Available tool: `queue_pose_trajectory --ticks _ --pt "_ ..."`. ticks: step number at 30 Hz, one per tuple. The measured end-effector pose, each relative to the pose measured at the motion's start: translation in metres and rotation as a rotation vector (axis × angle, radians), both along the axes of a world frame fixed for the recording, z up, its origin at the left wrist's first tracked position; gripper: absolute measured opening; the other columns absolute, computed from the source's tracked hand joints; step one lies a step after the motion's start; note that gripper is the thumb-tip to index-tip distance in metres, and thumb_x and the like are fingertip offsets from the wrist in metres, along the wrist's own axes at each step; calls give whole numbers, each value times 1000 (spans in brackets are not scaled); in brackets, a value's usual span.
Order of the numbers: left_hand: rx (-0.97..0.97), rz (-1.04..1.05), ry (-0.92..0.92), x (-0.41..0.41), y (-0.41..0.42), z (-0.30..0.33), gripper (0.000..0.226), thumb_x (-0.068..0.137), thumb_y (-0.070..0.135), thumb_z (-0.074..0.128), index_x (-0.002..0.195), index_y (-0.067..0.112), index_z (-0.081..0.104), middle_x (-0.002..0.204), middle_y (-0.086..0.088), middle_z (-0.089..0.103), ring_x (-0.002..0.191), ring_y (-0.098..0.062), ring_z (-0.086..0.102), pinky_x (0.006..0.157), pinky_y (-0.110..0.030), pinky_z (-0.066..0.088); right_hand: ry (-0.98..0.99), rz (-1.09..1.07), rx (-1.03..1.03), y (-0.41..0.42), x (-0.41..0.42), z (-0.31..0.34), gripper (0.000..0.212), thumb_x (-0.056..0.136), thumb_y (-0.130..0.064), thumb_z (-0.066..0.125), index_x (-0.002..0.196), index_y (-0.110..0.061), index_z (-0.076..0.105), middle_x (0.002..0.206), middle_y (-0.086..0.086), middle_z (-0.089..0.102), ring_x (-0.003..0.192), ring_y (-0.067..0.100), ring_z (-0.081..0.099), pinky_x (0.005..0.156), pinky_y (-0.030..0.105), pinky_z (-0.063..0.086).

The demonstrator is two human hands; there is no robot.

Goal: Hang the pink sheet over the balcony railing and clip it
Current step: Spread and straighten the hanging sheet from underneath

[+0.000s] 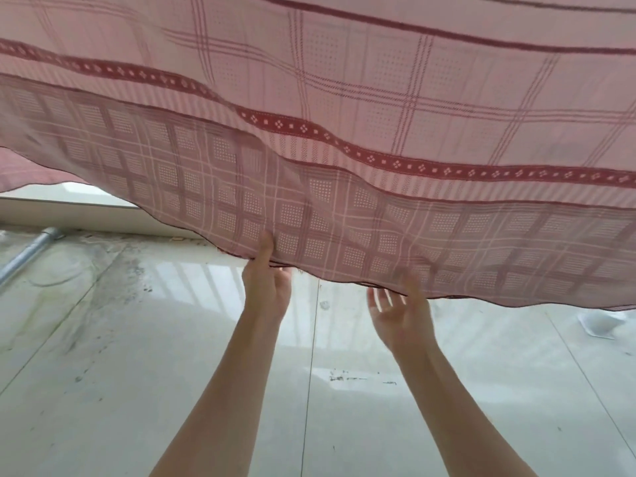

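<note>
Pink sheet (344, 132) spread across the upper view, lower hem held at one point by the left hand (266, 287).

Sheet: pink check weave with dark red patterned bands; it fills the top half of the head view, and its wavy hem hangs above a pale tiled floor (172, 373). A lower strip of the cloth looks darker, apparently doubled. Left hand: thumb lies on the near face of the hem and the fingers go behind it, pinching the edge. Right hand (399, 315): palm up just under the hem, fingers spread and straight; fingertips pass behind the cloth, so contact cannot be confirmed; it grips nothing. Both forearms are bare. Floor is stained at left, near a grey pipe (27, 253) along a low ledge (103, 215).
</note>
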State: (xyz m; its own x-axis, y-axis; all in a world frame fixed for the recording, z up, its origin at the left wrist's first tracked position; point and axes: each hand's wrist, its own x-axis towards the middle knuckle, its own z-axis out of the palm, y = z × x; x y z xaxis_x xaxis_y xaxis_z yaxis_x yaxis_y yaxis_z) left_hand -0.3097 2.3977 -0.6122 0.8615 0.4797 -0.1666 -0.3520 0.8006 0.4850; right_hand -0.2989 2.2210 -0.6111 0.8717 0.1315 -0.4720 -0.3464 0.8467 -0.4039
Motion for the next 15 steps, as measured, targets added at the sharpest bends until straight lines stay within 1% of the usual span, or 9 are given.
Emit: queue_pose_trajectory --ticks 1,2,4,5,6,8,10,13,15 --pt "-5 38 51 -6 -2 -2 23 89 15 57 111 8 62 116 -3 65 117 -18 56 108 -41 36 -14 71 -29 13 -3 0 6 91 -16 54 95 -17 59 103 2 57 102 18 54 93 34 41" --pt "0 60 84 -13 -3 -5 25 89 15 56 114 8 59 119 -3 64 116 -17 56 106 -42 38 -25 142 -69 26 -4 0 6 92 -15 54 96 -16 58 103 3 58 103 19 54 92 34 42" --pt "16 101 128 -26 0 -12 28 89 14 56 117 10 56 122 -3 61 115 -16 56 104 -41 39 -50 233 -88 48 -6 -1 11 92 -13 53 101 -14 57 104 2 60 103 19 56 84 33 46" --pt "22 117 141 -32 2 -15 26 89 13 56 115 10 56 120 -2 62 112 -15 58 103 -39 40 -54 246 -70 55 -7 -3 12 92 -10 53 103 -13 58 103 2 62 100 18 58 79 32 47" --pt "26 127 156 -37 4 -17 22 89 12 56 111 11 58 116 -1 63 109 -14 59 101 -38 41 -52 243 -53 60 -8 -5 12 92 -8 52 101 -12 58 99 2 63 95 17 60 75 32 48" --pt "35 136 180 -43 5 -21 13 90 10 54 102 12 60 109 1 64 101 -12 61 95 -35 42 -53 229 -43 61 -10 -11 11 93 -6 50 98 -11 58 92 3 64 88 18 62 72 33 52" --pt "41 117 208 -45 1 -23 10 91 7 53 96 11 60 103 1 64 97 -11 61 91 -32 42 -68 212 -39 55 -12 -18 11 93 -6 50 97 -10 59 85 3 68 84 18 65 67 32 58" --pt "32 80 239 -44 -9 -27 10 90 5 52 94 9 60 100 0 65 95 -12 61 89 -30 45 -83 177 -22 44 -10 -21 11 93 -5 50 97 -10 59 73 0 73 71 14 71 61 29 59" --pt "24 48 231 -48 -15 -29 12 90 3 52 95 9 61 97 0 68 95 -12 62 86 -28 50 -79 156 -16 38 -9 -20 11 93 -5 50 96 -10 59 73 0 74 69 13 72 60 29 59"
